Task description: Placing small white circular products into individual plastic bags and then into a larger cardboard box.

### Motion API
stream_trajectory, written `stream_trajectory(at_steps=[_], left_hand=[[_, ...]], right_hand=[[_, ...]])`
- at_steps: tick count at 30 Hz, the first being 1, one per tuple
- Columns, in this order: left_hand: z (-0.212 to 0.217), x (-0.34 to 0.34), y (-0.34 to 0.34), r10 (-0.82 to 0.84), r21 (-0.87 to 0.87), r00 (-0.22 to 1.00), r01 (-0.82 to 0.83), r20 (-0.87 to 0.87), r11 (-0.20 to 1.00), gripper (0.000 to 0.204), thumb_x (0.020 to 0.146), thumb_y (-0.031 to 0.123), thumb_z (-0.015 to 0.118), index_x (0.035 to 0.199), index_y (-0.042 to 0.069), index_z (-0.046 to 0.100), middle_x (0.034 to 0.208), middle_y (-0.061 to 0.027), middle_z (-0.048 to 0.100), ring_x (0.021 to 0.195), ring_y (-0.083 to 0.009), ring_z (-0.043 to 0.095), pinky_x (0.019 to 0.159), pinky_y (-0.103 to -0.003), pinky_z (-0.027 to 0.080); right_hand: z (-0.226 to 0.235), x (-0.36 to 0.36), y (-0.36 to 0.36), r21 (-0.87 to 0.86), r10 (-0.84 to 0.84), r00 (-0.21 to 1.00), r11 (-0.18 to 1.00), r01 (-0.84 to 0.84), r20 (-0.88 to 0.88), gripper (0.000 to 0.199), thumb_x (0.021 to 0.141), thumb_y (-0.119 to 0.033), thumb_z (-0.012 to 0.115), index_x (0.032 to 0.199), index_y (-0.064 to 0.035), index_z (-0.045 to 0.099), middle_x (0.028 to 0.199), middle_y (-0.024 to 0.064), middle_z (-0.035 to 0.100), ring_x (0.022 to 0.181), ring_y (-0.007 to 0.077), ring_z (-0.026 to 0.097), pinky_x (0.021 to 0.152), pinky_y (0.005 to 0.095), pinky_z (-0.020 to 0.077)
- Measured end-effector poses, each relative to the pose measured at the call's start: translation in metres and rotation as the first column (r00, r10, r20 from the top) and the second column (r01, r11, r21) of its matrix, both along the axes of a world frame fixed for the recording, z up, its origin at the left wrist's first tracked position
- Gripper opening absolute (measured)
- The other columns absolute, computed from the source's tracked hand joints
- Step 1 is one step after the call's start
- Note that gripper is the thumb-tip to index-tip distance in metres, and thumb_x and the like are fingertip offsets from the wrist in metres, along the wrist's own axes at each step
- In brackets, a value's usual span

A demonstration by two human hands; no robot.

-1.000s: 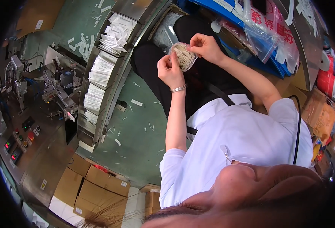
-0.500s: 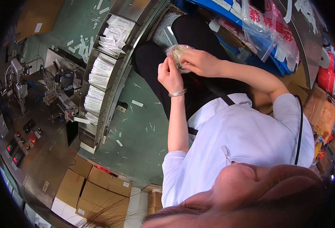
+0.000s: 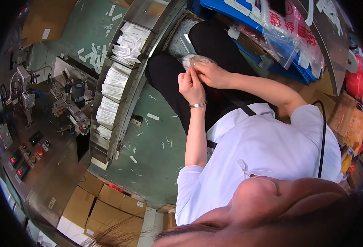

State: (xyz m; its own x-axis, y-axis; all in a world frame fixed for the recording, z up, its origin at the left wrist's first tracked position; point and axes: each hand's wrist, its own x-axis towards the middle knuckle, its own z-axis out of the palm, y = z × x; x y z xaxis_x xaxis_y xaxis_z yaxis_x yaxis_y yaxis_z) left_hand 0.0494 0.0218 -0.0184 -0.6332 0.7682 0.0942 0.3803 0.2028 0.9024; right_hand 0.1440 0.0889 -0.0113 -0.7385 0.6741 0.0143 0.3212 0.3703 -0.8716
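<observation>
Clear plastic bag (image 3: 186,61) now half-hidden: our L hand (image 3: 193,89) & R hand (image 3: 214,75) just met by it, fingers (image 3: 184,80) bunched, can't tell gap or grip; both hands're tied up.

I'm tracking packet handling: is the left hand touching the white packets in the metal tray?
Apart. The head view plainly shows a gap: green floor and a dark trouser leg lie between the left hand and the white packets.

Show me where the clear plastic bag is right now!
In the head view, the clear plastic bag is above the picture's middle, between the dark trouser legs, next to the left hand and partly covered by the right hand.
</observation>
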Motion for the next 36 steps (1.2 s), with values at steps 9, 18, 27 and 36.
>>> stream_trajectory(at_steps=[9,18,27,36], left_hand=[[0.009,-0.001,-0.003,-0.121,0.06,0.968,0.137,-0.22,0.989,0.015,0.082,0.004,0.059,0.096,0.001,0.064,0.067,-0.0093,0.051,0.055,-0.0206,0.053,0.049,-0.03,0.044],[0.004,0.012,0.003,-0.112,0.184,0.964,0.159,-0.242,0.97,0.015,0.081,0.0,0.059,0.095,-0.002,0.062,0.068,-0.0108,0.051,0.054,-0.0222,0.053,0.048,-0.03,0.045],[0.011,0.009,0.009,-0.017,0.185,0.989,0.044,-0.145,0.982,0.012,0.082,0.001,0.06,0.093,-0.002,0.062,0.068,-0.0093,0.052,0.054,-0.0184,0.051,0.049,-0.027,0.043],[0.005,-0.023,0.035,-0.022,0.17,0.962,0.07,-0.273,0.983,0.009,0.081,0.003,0.057,0.09,0.001,0.062,0.071,-0.0108,0.054,0.054,-0.0267,0.055,0.049,-0.033,0.046]], right_hand=[[-0.017,0.007,0.008,0.012,-0.001,0.998,1.0,0.001,-0.061,0.01,0.077,-0.009,0.056,0.082,0.0001,0.053,0.087,0.0168,0.057,0.079,0.0349,0.056,0.07,0.0388,0.045],[-0.034,-0.006,0.015,0.106,-0.067,0.997,0.992,0.063,0.03,0.008,0.076,-0.007,0.056,0.079,-0.0011,0.052,0.079,0.015,0.054,0.076,0.0336,0.056,0.066,0.0389,0.0453],[-0.001,0.016,0.004,0.215,0.031,0.969,0.973,-0.085,0.243,0.009,0.077,-0.01,0.054,0.081,-0.0023,0.055,0.084,0.0171,0.058,0.083,0.0331,0.058,0.07,0.0384,0.0475],[-0.018,-0.005,0.027,0.362,0.067,0.954,0.916,-0.175,0.292,0.009,0.076,-0.01,0.057,0.077,-0.0018,0.053,0.076,0.0147,0.056,0.075,0.0325,0.057,0.07,0.0377,0.0468]])
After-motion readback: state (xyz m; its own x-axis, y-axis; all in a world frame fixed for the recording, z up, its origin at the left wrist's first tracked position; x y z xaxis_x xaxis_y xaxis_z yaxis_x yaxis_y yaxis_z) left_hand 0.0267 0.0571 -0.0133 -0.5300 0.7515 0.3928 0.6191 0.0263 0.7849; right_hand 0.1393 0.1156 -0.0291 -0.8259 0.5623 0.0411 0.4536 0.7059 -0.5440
